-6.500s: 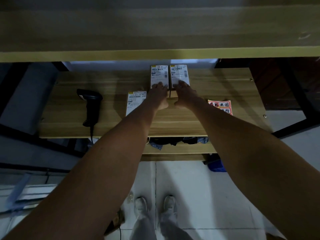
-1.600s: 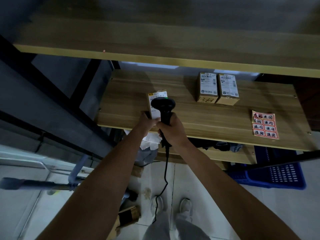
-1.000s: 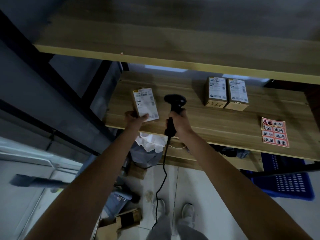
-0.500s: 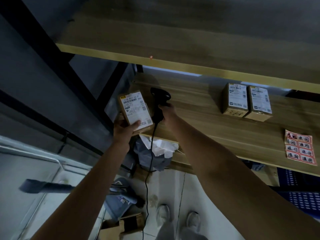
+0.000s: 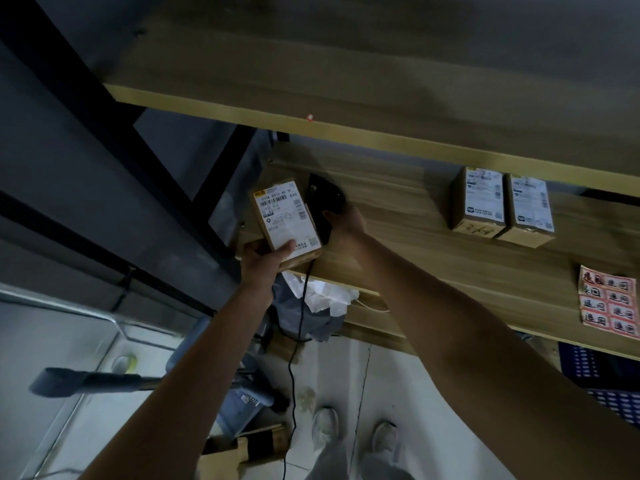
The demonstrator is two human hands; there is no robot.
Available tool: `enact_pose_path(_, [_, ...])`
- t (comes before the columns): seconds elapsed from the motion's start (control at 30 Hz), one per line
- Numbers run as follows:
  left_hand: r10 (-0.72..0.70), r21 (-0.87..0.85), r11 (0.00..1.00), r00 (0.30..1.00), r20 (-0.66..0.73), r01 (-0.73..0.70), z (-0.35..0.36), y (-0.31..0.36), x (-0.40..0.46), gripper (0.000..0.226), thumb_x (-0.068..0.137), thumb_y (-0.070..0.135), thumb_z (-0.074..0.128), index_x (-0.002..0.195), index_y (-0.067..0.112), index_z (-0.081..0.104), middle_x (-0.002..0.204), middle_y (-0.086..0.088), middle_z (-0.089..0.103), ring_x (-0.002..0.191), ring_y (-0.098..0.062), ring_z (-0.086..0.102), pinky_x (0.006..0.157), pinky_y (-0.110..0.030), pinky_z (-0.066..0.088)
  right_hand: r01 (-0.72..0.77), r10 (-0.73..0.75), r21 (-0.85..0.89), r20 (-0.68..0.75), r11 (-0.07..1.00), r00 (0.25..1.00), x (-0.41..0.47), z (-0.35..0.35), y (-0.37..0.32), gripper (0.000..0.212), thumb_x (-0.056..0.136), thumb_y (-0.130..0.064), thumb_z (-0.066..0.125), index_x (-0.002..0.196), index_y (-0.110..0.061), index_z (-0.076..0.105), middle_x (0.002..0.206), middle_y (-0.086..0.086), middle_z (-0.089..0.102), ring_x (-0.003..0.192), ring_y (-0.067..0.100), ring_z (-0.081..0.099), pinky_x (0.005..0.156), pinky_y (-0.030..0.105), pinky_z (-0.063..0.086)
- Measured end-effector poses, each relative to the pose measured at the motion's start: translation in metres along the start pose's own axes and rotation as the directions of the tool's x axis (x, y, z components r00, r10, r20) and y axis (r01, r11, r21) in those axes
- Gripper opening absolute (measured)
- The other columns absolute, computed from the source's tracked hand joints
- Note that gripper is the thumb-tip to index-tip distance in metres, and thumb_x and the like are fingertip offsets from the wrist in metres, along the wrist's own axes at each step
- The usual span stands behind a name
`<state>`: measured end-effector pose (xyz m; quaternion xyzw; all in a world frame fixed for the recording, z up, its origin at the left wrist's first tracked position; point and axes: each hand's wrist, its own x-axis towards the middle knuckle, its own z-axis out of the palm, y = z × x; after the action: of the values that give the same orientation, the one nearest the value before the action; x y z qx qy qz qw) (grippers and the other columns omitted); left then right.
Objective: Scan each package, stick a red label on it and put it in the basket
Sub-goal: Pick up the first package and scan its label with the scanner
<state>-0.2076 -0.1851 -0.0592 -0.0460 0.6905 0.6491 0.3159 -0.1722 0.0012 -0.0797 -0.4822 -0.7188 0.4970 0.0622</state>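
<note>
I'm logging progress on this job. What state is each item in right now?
Held package: gripped by left hand, no red label.
Scanner: gripped by right hand.
Two packages: on shelf, side by side.
Label sheet: flat on shelf.

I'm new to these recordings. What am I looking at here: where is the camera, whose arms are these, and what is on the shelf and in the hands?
The one camera sits on a person's head, looking down past both bare arms to their shoes. The left hand grips a small labelled package. The right hand holds a black corded barcode scanner just behind it, over the wooden shelf. Two more packages stand side by side further right on the shelf, and a sheet of red labels lies near its right end. A blue basket sits on the floor below.
</note>
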Motion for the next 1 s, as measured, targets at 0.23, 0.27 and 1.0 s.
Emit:
enact_pose_path(0.23, [-0.002, 0.066, 0.998, 0.992, 0.129, -0.006, 0.048, 0.013, -0.018, 0.058, 0.068, 0.021, 0.084, 0.119, 0.007, 0.058, 0.112, -0.007, 0.069, 0.104, -0.024, 0.066, 0.095, -0.042, 0.052, 0.086, -0.104, 0.356, 0.032, 0.930, 0.994, -0.047, -0.044, 0.023, 0.049, 0.082, -0.057, 0.054, 0.110, -0.018, 0.063, 0.097, 0.003, 0.071, 0.088, 0.021, 0.069, 0.073, 0.042, 0.057])
enact_pose_path(0.27, [-0.020, 0.094, 0.996, 0.987, 0.157, 0.005, 0.058, 0.012, -0.021, 0.063, 0.064, 0.026, 0.085, 0.119, 0.009, 0.059, 0.112, -0.005, 0.069, 0.104, -0.024, 0.066, 0.095, -0.043, 0.052, 0.085, -0.116, 0.407, 0.050, 0.909, 0.992, -0.058, -0.055, 0.029, 0.043, 0.087, -0.052, 0.054, 0.111, -0.017, 0.064, 0.093, 0.004, 0.071, 0.082, 0.020, 0.069, 0.064, 0.036, 0.057])
enact_pose_path(1.0, [-0.060, 0.437, 0.880, 0.870, 0.489, -0.186, 0.255, -0.079, -0.125, 0.033, 0.089, 0.022, 0.066, 0.118, 0.008, 0.061, 0.115, -0.005, 0.067, 0.094, -0.012, 0.063, 0.073, -0.016, 0.049, -0.113, 0.214, 0.459, -0.175, 0.881, 0.961, -0.111, -0.226, 0.190, 0.024, 0.096, -0.027, 0.056, 0.114, -0.017, 0.067, 0.097, 0.001, 0.070, 0.085, 0.017, 0.067, 0.075, 0.033, 0.056])
